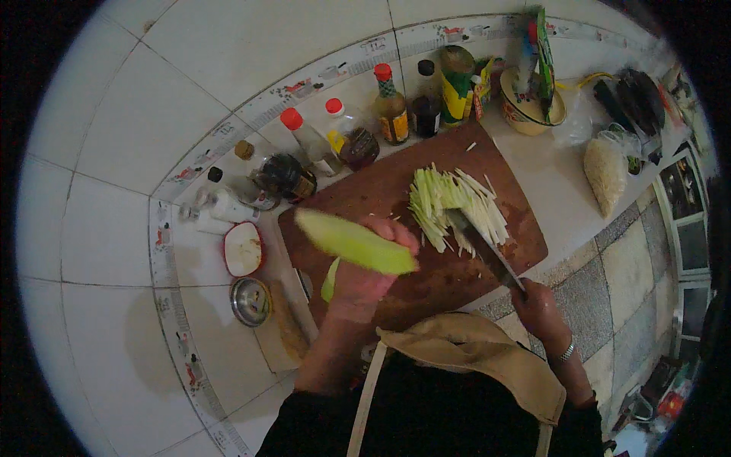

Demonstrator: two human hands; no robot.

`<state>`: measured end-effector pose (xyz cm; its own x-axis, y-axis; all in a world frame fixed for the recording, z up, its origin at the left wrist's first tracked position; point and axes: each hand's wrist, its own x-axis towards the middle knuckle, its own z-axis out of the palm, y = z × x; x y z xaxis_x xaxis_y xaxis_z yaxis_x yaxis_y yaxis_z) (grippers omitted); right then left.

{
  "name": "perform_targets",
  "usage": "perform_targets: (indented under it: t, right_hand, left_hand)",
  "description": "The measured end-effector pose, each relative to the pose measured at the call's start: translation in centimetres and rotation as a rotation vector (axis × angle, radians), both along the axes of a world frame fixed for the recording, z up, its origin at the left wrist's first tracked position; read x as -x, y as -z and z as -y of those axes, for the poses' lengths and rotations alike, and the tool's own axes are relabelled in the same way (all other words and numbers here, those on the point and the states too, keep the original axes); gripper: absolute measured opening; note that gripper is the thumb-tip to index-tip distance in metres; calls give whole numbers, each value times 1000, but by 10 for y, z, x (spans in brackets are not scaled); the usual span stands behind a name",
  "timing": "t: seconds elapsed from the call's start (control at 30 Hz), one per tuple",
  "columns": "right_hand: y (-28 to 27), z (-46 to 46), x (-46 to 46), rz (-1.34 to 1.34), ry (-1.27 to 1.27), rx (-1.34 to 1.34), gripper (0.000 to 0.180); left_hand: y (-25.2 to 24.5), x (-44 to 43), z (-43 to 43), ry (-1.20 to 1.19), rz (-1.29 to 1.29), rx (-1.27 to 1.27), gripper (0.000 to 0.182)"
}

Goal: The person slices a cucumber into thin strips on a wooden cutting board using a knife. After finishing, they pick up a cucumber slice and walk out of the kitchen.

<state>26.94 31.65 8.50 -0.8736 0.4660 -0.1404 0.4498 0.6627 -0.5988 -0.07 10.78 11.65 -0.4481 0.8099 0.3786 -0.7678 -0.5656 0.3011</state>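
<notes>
My left hand [371, 274] holds a pale green piece of vegetable [357, 243], cut side up, above the left part of a brown wooden cutting board [365, 194]. Another green piece [329, 280] shows beside that wrist. In my right hand [534, 308], at the board's near right edge, is the handle of a kitchen knife [485, 248]. Its blade points up and left, with the tip over a heap of thin green and whitish vegetable strips [457, 205] on the board. A single strip [471, 147] lies apart near the board's far edge.
Sauce bottles [394, 114] and other containers line the tiled wall behind the board. At left are a red-rimmed dish [244, 249] and a metal bowl [250, 301]. At right stand a yellowish bowl [528, 120] holding packets, a bag of pale grains [605, 174] and dark vegetables [639, 103] in plastic.
</notes>
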Motion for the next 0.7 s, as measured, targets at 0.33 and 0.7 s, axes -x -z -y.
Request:
perform_targets:
  t: [0.33,0.7]
  right_hand:
    - [30,48,107,-165,-579,-201,35]
    - [80,103,146,-106,-578,-404,44]
  left_hand:
    - [-112,-33,-20,13,-700,-484,27]
    - [-103,-61,9,69,-836,-403,25]
